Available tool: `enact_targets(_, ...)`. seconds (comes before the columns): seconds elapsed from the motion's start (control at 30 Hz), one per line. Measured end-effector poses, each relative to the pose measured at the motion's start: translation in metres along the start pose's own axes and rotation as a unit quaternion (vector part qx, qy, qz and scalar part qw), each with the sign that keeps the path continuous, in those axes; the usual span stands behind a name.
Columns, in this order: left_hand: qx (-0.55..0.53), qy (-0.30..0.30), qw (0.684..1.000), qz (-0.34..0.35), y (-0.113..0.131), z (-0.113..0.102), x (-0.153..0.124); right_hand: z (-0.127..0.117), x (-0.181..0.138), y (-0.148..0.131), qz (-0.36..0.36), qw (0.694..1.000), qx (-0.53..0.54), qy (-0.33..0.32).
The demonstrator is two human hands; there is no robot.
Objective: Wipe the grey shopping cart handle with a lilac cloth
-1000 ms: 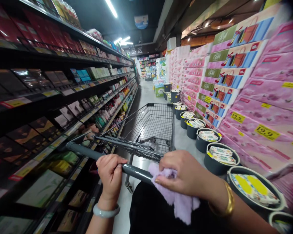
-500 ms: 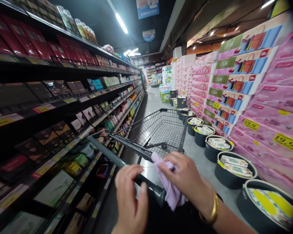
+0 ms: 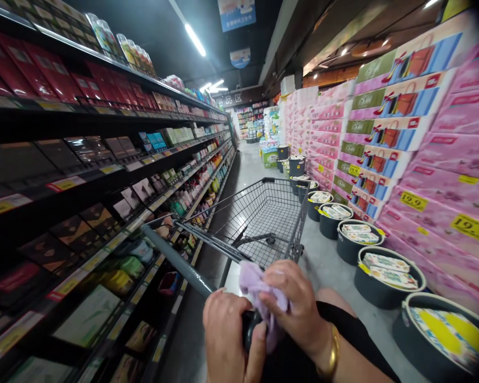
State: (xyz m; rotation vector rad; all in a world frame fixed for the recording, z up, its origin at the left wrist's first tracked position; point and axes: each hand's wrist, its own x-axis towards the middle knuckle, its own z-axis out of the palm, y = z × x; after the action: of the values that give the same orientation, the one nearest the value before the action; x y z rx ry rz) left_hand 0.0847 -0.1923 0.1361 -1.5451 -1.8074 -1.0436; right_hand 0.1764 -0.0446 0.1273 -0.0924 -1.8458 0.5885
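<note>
A dark grey shopping cart [image 3: 271, 213] with a wire basket stands in front of me, its handle bar [image 3: 179, 260] slanting toward my hands. My left hand [image 3: 227, 332] is wrapped round the near end of that bar, thumb on the right side. Bunched in my right hand [image 3: 295, 303] is a lilac cloth [image 3: 259, 282], pressed against the bar's end just beside my left hand. Part of the cloth hangs below my fingers. A gold bangle [image 3: 333, 351] circles my right wrist.
Shelves [image 3: 115, 170] of boxed and bottled goods line the left side. Along the right stand dark buckets [image 3: 383, 276] holding packets, with stacked pink tissue packs [image 3: 435, 181] behind them. The grey floor aisle [image 3: 249, 159] runs ahead between them.
My left hand has closed round the handle bar from a looser, raised pose. My right hand and the cloth have shifted slightly left and down, closer to it.
</note>
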Motion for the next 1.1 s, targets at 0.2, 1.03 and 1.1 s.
enact_targets(0.2, -0.004, -0.045, 0.999, 0.025, -0.002, -0.009, 0.016, 0.006, -0.002, 0.004, 0.097, 0.993, 0.006, 0.064)
enact_targets(1.03, 0.0, -0.011, 1.0, -0.006, -0.019, -0.009, 0.018, 0.041, -0.019, 0.037, 0.189, 0.972, -0.006, 0.137)
enact_targets(1.1, -0.001, -0.014, 1.0, -0.004, -0.02, -0.01, 0.018, 0.039, -0.017, 0.026, 0.145, 0.983, 0.004, 0.111)
